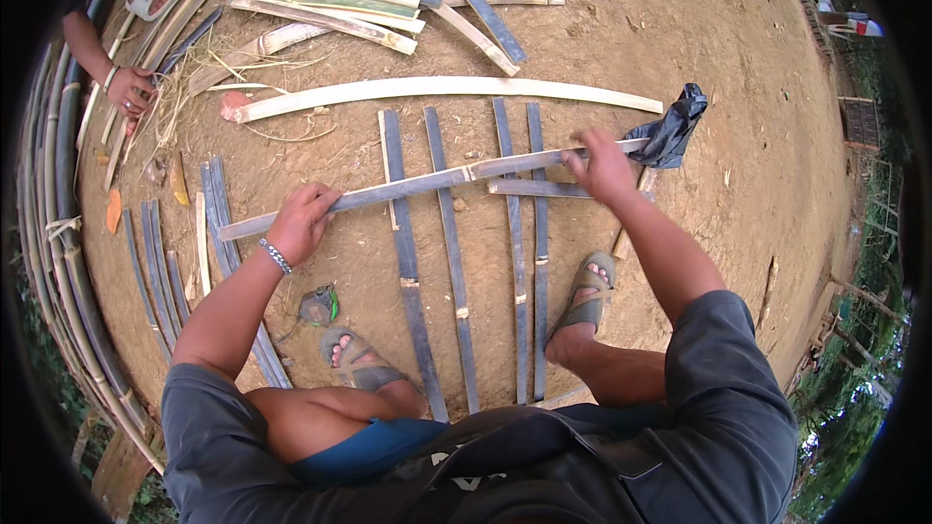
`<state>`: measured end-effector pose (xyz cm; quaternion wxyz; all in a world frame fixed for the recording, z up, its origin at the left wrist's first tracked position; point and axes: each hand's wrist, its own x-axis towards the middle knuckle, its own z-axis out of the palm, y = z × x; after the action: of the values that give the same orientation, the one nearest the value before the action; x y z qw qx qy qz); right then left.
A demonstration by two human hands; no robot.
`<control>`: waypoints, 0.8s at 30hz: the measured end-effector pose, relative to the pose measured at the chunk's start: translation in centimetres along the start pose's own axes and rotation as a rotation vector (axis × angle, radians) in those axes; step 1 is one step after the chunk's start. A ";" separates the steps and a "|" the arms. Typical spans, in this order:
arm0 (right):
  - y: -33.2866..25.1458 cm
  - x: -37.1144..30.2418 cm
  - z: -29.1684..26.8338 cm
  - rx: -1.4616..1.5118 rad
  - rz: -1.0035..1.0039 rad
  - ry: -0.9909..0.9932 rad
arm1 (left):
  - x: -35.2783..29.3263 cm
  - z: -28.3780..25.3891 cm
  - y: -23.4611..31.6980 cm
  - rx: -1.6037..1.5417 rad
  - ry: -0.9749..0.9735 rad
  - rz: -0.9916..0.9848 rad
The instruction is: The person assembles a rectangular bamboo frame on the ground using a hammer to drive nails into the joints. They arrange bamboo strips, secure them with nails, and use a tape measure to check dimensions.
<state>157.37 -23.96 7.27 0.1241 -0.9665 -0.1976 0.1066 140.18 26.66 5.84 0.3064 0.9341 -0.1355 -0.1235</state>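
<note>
A long split bamboo strip (417, 186) lies crosswise in front of me, tilted up toward the right. My left hand (303, 223) is closed around it near its left end. Toward the other end, my right hand (600, 170) grips it with bent fingers, beside a crumpled black plastic bag (672, 128). Several dark bamboo slats run lengthwise beneath the strip, among them a left slat (413, 301) and a right slat (540, 281). A short crosswise slat (539, 189) rests just below my right hand.
Beyond the strip lies a pale curved bamboo piece (437, 87), then a pile of split bamboo (330, 2). Long poles (70, 233) line the left side, where another person's hand (129, 92) touches bamboo. Thin slats (155, 262) and a dark round tool (318, 306) lie near my left foot.
</note>
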 end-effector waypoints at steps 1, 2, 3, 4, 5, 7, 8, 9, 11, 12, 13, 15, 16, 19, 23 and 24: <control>0.3 -2.0 0.6 -0.004 -0.005 -0.026 | 0.6 -0.1 -0.1 0.030 0.010 -0.005; 0.7 -3.8 1.6 -0.004 -0.014 -0.052 | 1.4 0.0 -0.2 0.060 0.031 0.004; 0.4 -5.2 2.4 0.031 0.017 -0.064 | 2.0 -0.2 -0.5 0.096 0.051 0.004; -0.2 -6.6 3.2 0.067 0.049 -0.078 | 2.7 -0.2 -0.8 0.131 0.070 0.003; -0.7 -7.5 3.8 0.104 0.082 -0.091 | 3.4 -0.2 -1.0 0.143 0.096 0.007; -1.7 -8.2 5.0 0.104 0.142 0.021 | 5.6 0.3 -1.1 0.165 0.146 0.016; -2.3 -8.2 5.3 0.105 0.171 0.078 | 6.5 0.6 -1.2 0.176 0.167 -0.004; -2.6 -8.0 5.5 0.084 0.181 0.091 | 7.5 0.9 -1.2 0.188 0.189 -0.025; -3.0 -7.3 5.5 0.042 0.204 0.116 | 9.4 1.0 -0.9 0.219 0.212 -0.071; -3.0 -6.9 5.3 -0.021 0.191 0.080 | 10.3 1.0 -0.6 0.239 0.215 -0.099; -3.0 -6.3 4.8 -0.083 0.175 0.043 | 10.9 0.8 -0.4 0.261 0.218 -0.130; -3.1 -5.7 4.0 -0.140 0.177 -0.069 | 11.6 0.8 -0.4 0.310 0.220 -0.177; -3.3 -5.5 3.8 -0.136 0.198 -0.145 | 11.6 0.6 -0.4 0.335 0.220 -0.201; -3.9 -5.5 2.5 -0.089 0.194 -0.328 | 9.9 0.2 -0.3 0.295 0.271 -0.242; -2.8 -7.5 3.4 0.106 0.240 -0.278 | 4.4 -1.2 -0.1 0.106 0.216 -0.193; -2.8 -7.7 4.0 0.120 0.231 -0.209 | 2.2 -1.7 0.3 0.100 0.169 -0.186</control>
<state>148.47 -23.83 5.51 0.1474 -0.9573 -0.0901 0.2317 142.74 26.64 7.03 0.2573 0.9637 -0.0281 -0.0653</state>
